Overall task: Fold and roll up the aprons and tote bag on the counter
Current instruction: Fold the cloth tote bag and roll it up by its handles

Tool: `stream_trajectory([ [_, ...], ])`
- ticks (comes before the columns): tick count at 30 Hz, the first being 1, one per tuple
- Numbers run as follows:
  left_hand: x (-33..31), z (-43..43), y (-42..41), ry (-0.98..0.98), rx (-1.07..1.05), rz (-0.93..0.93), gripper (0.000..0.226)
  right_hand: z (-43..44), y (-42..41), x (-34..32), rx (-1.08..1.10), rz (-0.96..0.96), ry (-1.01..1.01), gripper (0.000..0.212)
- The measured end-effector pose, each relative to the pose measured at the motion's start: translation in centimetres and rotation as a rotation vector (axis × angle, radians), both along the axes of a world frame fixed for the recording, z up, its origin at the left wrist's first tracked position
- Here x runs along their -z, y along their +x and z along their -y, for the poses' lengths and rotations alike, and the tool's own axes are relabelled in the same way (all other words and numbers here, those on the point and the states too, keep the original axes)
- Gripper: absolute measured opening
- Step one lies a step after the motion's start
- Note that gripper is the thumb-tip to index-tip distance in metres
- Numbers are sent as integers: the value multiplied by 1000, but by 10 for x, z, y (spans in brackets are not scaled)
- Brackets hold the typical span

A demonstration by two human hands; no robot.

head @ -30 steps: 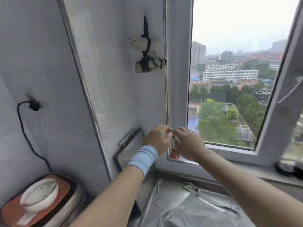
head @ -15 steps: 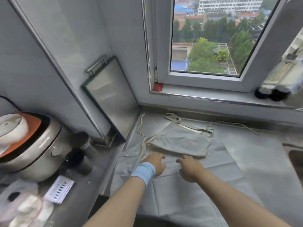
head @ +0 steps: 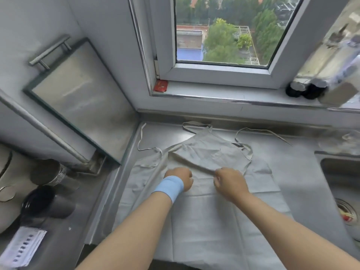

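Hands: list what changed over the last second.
Both hands came down from the window frame to the counter. The left hand and right hand now grip the folded edge of the apron. The apron stays spread out.

Pale grey apron (head: 206, 152) on a silver-grey steel bench (head: 302, 172); light blue wristband (head: 169, 189), a red packet (head: 160, 85) on the white sill (head: 224, 88), green trees (head: 224, 41) outside.

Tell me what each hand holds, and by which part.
The right hand pinches the apron at the near edge of its folded-over bib. The left hand is curled against the cloth beside it; whether it grips cannot be told.
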State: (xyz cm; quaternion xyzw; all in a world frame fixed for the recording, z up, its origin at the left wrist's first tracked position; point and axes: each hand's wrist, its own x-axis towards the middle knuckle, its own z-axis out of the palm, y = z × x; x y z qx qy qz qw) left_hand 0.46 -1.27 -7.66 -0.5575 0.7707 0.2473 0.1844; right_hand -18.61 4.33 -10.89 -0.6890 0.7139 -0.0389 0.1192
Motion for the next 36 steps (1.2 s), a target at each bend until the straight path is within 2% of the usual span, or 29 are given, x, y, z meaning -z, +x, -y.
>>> stream_trajectory([
  [3,-21,36,-18,-149,-25,-130,31,49,-18,-20,282,52,-131,21],
  [5,-26,61,-25,-206,-84,-193,32,75,-36,-23,419,45,-2,34],
  [7,-24,86,-31,-185,-152,-220,36,94,-58,-16,467,36,193,52],
  [9,-15,114,-37,-160,-183,-205,39,107,-76,-2,451,62,331,67],
  [11,-6,127,-36,-120,-204,-179,43,108,-78,5,388,29,359,68],
  [16,25,156,-44,-16,-275,-208,44,122,-77,15,350,47,223,32],
  [20,22,169,-47,-105,-328,-259,23,138,-72,-1,351,121,57,26],
  [22,12,176,-42,-205,-415,-361,5,154,-68,-17,369,135,-53,25],
  [24,4,184,-34,-285,-590,-551,12,174,-62,-37,370,197,-210,23],
  [26,-8,193,-23,-352,-743,-720,16,196,-52,-54,319,296,-365,25],
  [27,-14,194,-18,-393,-790,-760,10,206,-45,-60,260,356,-396,32],
  [28,-17,194,-13,-435,-812,-799,5,212,-35,-65,183,400,-371,46],
  [29,-20,190,-9,-470,-821,-823,26,216,-25,-67,105,412,-311,68],
  [31,-15,173,1,-550,-766,-831,59,211,-6,-61,-10,381,-213,102],
  [32,-8,161,8,-612,-689,-793,61,202,2,-54,-53,338,-214,108],
  [34,6,133,17,-697,-471,-629,46,179,16,-38,-111,221,-288,97],
  [36,15,106,25,-621,-232,-402,26,151,30,-13,-199,214,-297,61],
])
